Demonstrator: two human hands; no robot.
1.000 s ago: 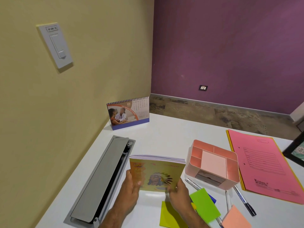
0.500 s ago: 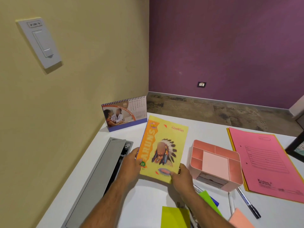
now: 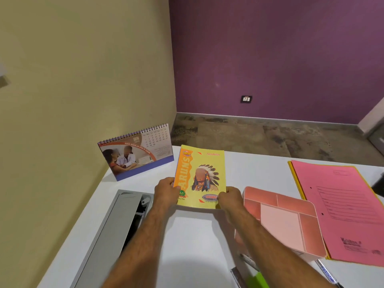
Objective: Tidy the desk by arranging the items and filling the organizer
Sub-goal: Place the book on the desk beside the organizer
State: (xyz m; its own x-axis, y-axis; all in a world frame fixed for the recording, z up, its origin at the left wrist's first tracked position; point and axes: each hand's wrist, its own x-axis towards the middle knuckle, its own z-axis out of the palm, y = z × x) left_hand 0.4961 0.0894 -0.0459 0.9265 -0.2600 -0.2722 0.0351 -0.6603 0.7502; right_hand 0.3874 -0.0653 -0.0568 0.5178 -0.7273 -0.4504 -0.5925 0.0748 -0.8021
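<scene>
head view shows both hands holding a yellow notebook [image 3: 200,176] by its near corners, out over the back of the white desk [image 3: 193,242]. the left hand [image 3: 165,191] pinches the near left corner at the orange spine, thumb on the cover; the right hand [image 3: 229,199] pinches the near right corner the same way. a second ago the notebook stood on its edge close to the body, cover facing the camera and pages fanned on top. half a second ago it was tipped cover up and carried forward. now it lies further out and nearly flat, its far edge near the desk's back edge, just right of the standing calendar [image 3: 136,151] and left of the pink organizer [image 3: 284,220]. whether it already touches the desk i cannot tell.

for the task this looks like the notebook being put in its place at the back, beside the calendar, which clears the middle of the desk. the organizer shows nothing in its compartments, and pens [image 3: 327,274] and a green sticky pad [image 3: 258,280] lie at the near edge, so filling it is not yet done. the pink folder [image 3: 342,210] lies to the right, partly under the organizer.
</scene>
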